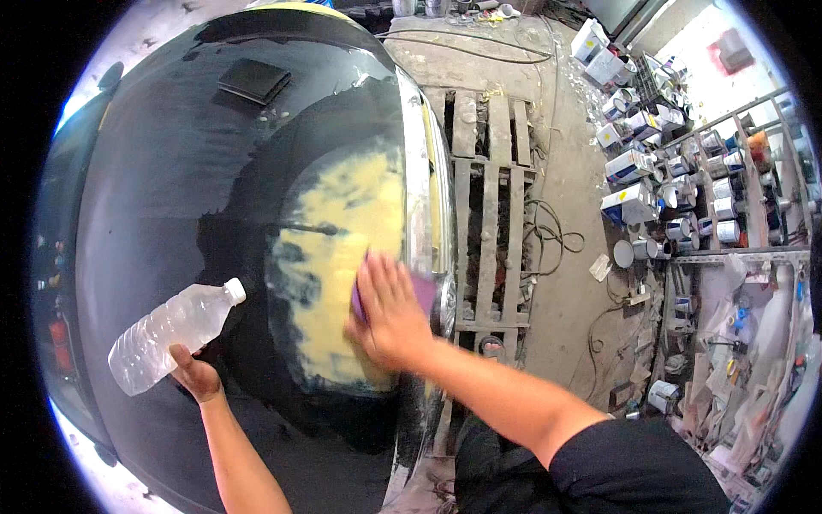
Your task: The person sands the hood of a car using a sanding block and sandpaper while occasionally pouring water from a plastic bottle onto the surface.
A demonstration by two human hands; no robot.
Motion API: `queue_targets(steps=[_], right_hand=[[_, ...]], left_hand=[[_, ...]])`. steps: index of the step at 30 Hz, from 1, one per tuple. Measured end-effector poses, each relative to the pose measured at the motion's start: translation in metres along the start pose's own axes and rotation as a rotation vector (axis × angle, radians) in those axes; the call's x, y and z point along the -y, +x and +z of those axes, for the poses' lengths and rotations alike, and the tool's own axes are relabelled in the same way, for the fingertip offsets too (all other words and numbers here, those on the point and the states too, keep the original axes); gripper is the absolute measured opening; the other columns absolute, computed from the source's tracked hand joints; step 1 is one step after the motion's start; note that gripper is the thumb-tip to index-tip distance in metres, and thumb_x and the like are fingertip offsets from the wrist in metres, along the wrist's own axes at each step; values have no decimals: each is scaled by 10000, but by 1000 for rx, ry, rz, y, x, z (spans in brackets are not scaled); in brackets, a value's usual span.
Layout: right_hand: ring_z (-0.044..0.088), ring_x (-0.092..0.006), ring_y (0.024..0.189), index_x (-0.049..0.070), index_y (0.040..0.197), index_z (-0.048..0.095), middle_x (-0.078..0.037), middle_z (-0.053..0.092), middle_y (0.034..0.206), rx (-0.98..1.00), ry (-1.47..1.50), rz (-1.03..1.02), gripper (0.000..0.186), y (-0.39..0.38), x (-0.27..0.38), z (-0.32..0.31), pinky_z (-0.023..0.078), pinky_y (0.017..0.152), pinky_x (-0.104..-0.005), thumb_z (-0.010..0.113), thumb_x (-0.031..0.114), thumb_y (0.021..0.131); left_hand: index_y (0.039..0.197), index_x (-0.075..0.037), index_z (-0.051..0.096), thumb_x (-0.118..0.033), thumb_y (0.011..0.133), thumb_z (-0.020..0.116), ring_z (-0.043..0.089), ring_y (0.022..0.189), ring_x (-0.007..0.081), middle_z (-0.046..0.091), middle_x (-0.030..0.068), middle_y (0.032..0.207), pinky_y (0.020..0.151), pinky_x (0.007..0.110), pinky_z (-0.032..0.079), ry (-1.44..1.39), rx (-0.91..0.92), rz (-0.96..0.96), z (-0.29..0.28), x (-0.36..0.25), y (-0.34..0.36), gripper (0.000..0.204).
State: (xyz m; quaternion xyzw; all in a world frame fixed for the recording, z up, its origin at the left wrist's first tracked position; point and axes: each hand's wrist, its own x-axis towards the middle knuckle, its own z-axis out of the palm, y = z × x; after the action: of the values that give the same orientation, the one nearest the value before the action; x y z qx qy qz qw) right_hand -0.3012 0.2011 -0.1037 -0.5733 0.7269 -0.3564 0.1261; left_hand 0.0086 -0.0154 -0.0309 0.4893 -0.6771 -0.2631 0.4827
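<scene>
My left hand grips a clear plastic bottle with a white cap, held tilted over the dark car panel at the lower left. My right hand presses a purple pad onto a yellowish, patchy filler area on the panel, near its right edge. That area is ringed by a darker, wet-looking surface. Toward the top of the panel lies a small black square object.
Right of the car are wooden pallets, loose hoses on the concrete floor and shelves crowded with several cans, pale boxy containers and scraps. A sandalled foot shows beside the pallets.
</scene>
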Motion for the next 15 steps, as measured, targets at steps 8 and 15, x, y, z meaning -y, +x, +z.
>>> queue_targets(steps=[8, 15], right_hand=[[206, -508, 1462, -140, 1449, 308, -366, 246, 1547, -155, -108, 9, 805, 69, -20, 1, 163, 1204, -571, 533, 440, 938], [118, -445, 1508, -91, 1523, 198, -312, 162, 1601, 1, -99, 49, 800, 53, -25, -12, 60, 1232, -517, 416, 482, 1009]], left_hand=[[1072, -26, 602, -671, 934, 519, 533, 699, 119, 627, 43, 863, 630, 263, 397, 2, 15, -25, 4, -5, 2, 665], [1062, -26, 596, -663, 944, 510, 553, 730, 138, 631, 52, 882, 653, 277, 406, -12, -91, 70, 17, 0, 0, 653]])
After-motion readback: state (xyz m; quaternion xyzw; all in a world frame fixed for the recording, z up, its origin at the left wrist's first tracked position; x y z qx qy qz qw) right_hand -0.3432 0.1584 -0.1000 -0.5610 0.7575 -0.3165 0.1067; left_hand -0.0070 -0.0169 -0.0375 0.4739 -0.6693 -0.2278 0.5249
